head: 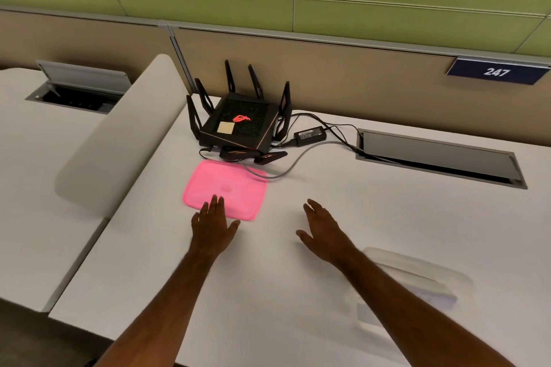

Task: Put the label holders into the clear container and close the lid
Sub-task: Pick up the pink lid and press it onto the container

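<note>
While both arms reach out over the white desk, neither hand grips anything: the left hand lies flat, palm down, fingers together, its fingertips over the near edge of the pink lid; the right hand hovers or rests open beside it, well apart from the lid, fingers spread and empty. Lid sits off to the left front, just below the black router, likely parked there to leave the container mouth free for loading; a grey cable crosses its far corner. Clear container sits at right, near the right forearm, faint and blurred against the desk; it appears open, long axis running from near-left to far-right. Something pale shows inside or at its near end, possibly label holders, but too blurred to confirm. Lid is a rounded rectangle, long axis running left to right, lying flat. Judgement: left hand is placed to take up the lid, so closing looks like the step in hand.
</note>
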A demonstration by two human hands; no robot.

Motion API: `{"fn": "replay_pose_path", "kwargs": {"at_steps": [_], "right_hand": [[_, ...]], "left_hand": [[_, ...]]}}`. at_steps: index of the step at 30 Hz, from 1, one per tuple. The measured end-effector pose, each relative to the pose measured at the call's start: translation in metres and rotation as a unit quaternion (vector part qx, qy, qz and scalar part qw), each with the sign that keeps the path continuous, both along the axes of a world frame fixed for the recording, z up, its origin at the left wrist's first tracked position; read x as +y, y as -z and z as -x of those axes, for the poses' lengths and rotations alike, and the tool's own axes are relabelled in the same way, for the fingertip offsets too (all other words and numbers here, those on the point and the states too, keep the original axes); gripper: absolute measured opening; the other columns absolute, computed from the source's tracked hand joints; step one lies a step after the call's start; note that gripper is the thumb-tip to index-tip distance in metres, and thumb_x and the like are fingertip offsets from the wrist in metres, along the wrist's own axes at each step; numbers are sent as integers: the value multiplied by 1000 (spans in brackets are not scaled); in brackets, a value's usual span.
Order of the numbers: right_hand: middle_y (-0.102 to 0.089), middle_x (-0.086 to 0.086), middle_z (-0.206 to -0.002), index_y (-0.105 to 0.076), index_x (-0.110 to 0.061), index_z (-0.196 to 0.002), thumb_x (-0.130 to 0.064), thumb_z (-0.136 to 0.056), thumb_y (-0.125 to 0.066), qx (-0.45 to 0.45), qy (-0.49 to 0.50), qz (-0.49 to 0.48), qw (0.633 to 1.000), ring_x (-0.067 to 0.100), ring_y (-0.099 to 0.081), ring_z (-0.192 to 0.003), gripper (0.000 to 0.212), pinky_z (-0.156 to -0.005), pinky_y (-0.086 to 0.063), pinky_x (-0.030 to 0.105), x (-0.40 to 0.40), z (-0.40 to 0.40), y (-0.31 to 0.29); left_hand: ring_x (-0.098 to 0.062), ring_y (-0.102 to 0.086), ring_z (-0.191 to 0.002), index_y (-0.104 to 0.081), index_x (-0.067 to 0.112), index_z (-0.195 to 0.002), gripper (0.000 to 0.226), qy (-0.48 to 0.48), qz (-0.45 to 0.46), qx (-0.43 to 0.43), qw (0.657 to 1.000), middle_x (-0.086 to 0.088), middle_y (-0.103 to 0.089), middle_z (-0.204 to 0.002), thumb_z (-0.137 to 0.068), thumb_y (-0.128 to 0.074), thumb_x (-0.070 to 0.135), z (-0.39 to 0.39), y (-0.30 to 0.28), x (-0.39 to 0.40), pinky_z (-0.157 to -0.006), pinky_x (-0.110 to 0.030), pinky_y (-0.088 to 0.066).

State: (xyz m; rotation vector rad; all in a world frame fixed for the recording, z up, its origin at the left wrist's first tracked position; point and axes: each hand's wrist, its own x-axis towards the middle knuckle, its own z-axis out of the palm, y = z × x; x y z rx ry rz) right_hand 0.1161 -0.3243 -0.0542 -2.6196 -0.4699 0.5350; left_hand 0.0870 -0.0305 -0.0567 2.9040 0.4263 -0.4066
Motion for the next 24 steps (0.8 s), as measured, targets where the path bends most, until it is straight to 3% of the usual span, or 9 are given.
{"fn": "replay_pose_path", "kwargs": {"at_steps": [5,10,18,24], "right_hand": [[-9,6,-171,-19,-8,-162,-43,-104,-51,43,8,-41,998,24,-12,-157,74,-124,-14,32,37,-12,11],[-12,7,-171,-20,-10,-162,-44,-104,-50,83,-3,-53,995,24,-12,-157,73,-125,-12,32,65,-20,25],[-8,5,-172,-18,-16,-163,-50,-103,-49,123,-8,-35,992,26,-14,-158,75,-125,-17,46,94,-39,34],[-11,5,-172,-14,-17,-163,-53,-102,-48,130,-3,-23,991,28,-17,-157,79,-124,-16,50,109,-52,38]], "left_hand": [[-32,-22,-153,-19,11,-160,83,-31,15,-10,999,-10,-18,-168,-98,-51,55,-19,3,27,-120,-49,-25],[-34,-22,-152,-19,10,-159,84,-75,43,-4,996,-11,-19,-167,-96,-56,52,-40,5,47,-121,-50,-24],[-39,-30,-148,-28,6,-156,91,-163,90,-43,982,-18,-27,-163,-90,-63,58,-68,7,72,-119,-53,-29],[-40,-39,-143,-24,5,-156,95,-210,112,-37,971,-18,-36,-159,-90,-56,66,-83,9,77,-118,-54,-32]]}}
